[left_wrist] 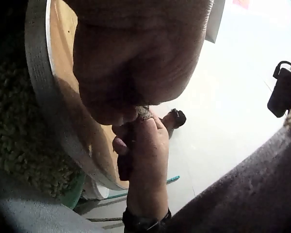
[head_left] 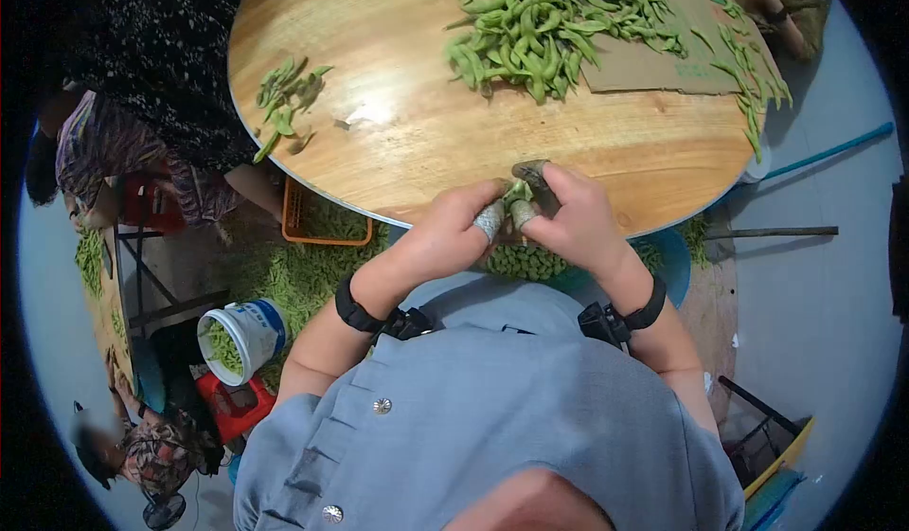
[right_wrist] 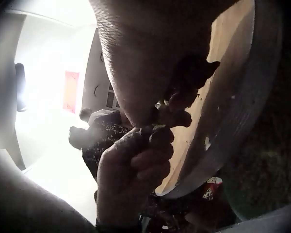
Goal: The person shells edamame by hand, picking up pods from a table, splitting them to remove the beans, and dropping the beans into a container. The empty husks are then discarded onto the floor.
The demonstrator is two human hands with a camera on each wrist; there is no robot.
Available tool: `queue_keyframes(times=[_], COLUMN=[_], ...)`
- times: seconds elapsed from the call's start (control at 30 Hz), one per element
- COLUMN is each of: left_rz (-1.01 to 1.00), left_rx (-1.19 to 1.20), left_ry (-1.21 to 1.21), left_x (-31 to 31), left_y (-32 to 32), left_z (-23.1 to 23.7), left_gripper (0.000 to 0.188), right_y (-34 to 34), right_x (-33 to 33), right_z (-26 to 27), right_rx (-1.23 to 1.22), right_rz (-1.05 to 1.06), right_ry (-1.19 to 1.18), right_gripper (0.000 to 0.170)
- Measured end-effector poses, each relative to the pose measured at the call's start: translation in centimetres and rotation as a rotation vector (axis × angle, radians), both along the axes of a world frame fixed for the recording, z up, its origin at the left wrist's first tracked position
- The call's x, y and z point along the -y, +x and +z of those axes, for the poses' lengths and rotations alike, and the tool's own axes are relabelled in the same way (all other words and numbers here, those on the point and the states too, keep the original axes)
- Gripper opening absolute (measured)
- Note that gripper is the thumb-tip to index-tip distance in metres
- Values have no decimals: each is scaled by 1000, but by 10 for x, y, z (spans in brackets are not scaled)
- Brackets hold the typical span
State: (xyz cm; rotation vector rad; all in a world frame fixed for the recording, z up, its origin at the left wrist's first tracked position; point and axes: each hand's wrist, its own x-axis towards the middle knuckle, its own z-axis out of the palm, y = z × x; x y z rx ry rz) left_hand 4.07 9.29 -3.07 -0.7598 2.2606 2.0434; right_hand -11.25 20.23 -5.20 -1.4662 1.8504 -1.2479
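Observation:
Just over the near edge of the round wooden table [head_left: 398, 171], both hands meet at a green edamame pod [head_left: 518, 192]. My left hand [head_left: 445, 233] pinches it from the left, with a pale wrap on the thumb. From the right, my right hand [head_left: 585, 223] pinches it too; its thumb is wrapped and a dark cover sits on a fingertip. Most of the pod is hidden by the fingers. In the left wrist view the right hand [left_wrist: 150, 145] reaches toward the left one. The right wrist view shows the left hand [right_wrist: 136, 155] in shadow, its fingers curled.
A large heap of edamame pods [head_left: 530, 34] lies across the table, partly on cardboard [head_left: 663, 72]. Shelled beans [head_left: 525, 262] fill a blue basin [head_left: 674, 266] below the edge. An orange crate [head_left: 327, 240] and white bucket [head_left: 270, 327] stand left; other people sit around.

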Motion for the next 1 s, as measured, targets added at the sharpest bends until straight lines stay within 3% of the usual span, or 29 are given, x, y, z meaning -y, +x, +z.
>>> queue_keyframes(times=[0.07,0.13,0.17,0.27,0.33,0.4,0.47,0.53,0.57,0.67,0.7,0.77,0.83,0.93,1.0], left_rz=[1,-99,-100,-37,-87,-83,-84,16,17,254,339,481,652,832,929], left_rx=[-52,-121,-126,-136,-8,-38,-63,-63,-61,-144,-150,-171,-172,-131,25], left_ry=[-67,-452,-450,-355,82,182,290,381,387,227,150,-2,-153,-407,-585], left_x=[1,3,3,6,14,15,16,16,17,28,32,44,54,71,73], left_y=[-2,-1,-1,2,8,13,18,21,26,46,54,76,97,129,140], left_z=[-4,-15,-16,-13,-8,-8,-10,-11,-8,5,7,4,1,-11,-11], left_gripper=[26,26,26,18,18,19,20,38,38,42,41,35,33,29,28], right_y=[-2,-1,2,-3,-9,-14,-12,-14,-13,-8,-7,-2,-2,-10,-25], right_x=[1,3,4,7,6,5,8,8,6,1,-1,-9,-7,10,37], right_z=[-2,-1,2,-3,-4,1,2,-1,-2,-2,-2,-2,9,8,7], right_rx=[-134,-267,-277,-238,-191,653,634,702,704,232,229,-253,-264,-249,-238], right_rz=[13,30,22,49,89,111,74,0,-1,-4,-4,224,263,133,-137], right_ry=[38,74,74,61,47,323,349,345,350,311,309,177,286,103,53], right_gripper=[30,31,31,27,25,16,16,17,17,23,23,24,24,22,20])
